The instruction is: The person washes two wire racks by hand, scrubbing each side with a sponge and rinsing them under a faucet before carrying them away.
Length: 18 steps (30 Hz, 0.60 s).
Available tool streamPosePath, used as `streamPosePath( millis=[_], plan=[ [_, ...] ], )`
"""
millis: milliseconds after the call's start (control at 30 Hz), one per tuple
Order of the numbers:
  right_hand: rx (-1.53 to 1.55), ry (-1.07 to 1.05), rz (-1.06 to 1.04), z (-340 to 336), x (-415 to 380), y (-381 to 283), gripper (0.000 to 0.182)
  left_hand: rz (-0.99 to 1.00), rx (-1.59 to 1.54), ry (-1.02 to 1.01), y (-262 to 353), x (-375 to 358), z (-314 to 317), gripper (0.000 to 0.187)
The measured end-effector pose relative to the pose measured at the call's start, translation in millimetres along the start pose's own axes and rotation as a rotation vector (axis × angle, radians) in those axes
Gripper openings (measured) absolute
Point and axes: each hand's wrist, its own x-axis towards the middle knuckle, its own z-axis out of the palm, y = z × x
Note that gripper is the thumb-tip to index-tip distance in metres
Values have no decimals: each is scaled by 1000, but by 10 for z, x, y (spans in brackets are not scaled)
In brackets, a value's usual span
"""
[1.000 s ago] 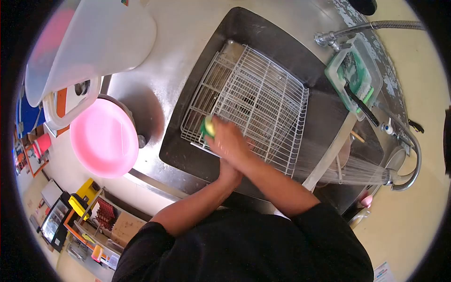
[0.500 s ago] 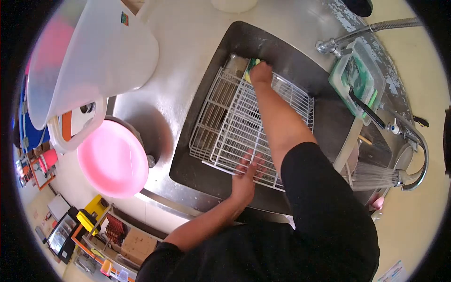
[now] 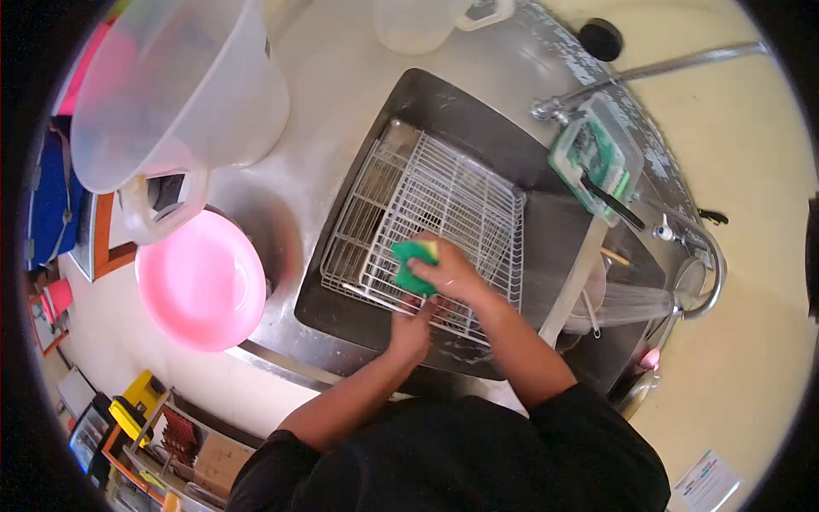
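Note:
A white wire rack (image 3: 435,200) lies in a dark steel sink (image 3: 478,119). My right hand (image 3: 452,271) holds a green and yellow sponge (image 3: 413,263) pressed on the near part of the rack. My left hand (image 3: 412,328) grips the rack's near edge, just below the right hand.
A pink basin (image 3: 203,280) and a large clear plastic tub (image 3: 175,85) stand on the steel counter at left. A green-lidded container (image 3: 595,155) with a dark brush sits at the sink's right. A tap (image 3: 695,286) sprays water at right. A clear jug (image 3: 418,21) stands behind the sink.
My right hand has drawn the sponge back from the far edge of the rack to its near part. My left hand stays at the near edge.

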Motion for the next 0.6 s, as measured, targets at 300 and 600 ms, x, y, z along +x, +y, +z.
streamPosePath(
  millis=[300, 600],
  plan=[
    [678, 290, 127, -864, -1315, -164, 42, 52, 237, -146, 1170, -990, 232, 49],
    [629, 429, -93, -1234, -1994, 264, 60, 123, 422, -207, 1860, -1608, -90, 51]
  ],
)
